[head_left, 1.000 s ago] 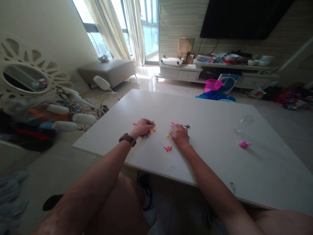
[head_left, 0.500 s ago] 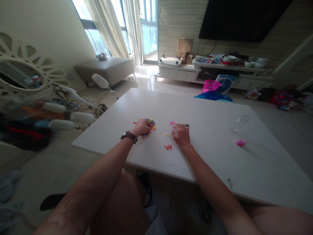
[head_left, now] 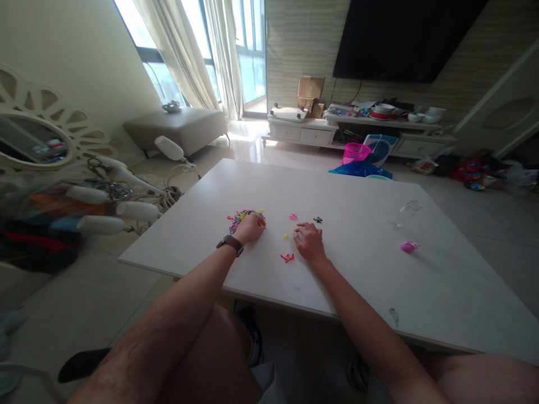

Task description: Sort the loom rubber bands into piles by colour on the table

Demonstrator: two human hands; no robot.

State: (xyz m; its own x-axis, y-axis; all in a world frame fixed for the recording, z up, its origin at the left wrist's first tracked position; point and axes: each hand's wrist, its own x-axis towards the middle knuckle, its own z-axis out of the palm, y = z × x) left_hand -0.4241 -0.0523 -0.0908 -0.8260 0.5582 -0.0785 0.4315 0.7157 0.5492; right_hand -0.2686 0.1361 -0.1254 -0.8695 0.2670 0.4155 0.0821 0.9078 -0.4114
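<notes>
On the desk, with the right hand as the clock's middle — its grip is apart — one red bunch lies nearest at 8 o'clock, then one yellow bunch at 9. Between 9 and 10, the left hand is at one big mixed pile; I cannot tell if its grip holds anything. Last come one black bunch at 1 and one pink bunch near 11 — four color bunches look done, but most bits, too jumbled to count, seem left.

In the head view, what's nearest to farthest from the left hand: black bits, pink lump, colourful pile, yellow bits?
Left hand outward:
1. Colourful pile, at the hand
2. Yellow bits, between the hands
3. Black bits, beyond right hand
4. Pink lump, far right
</notes>
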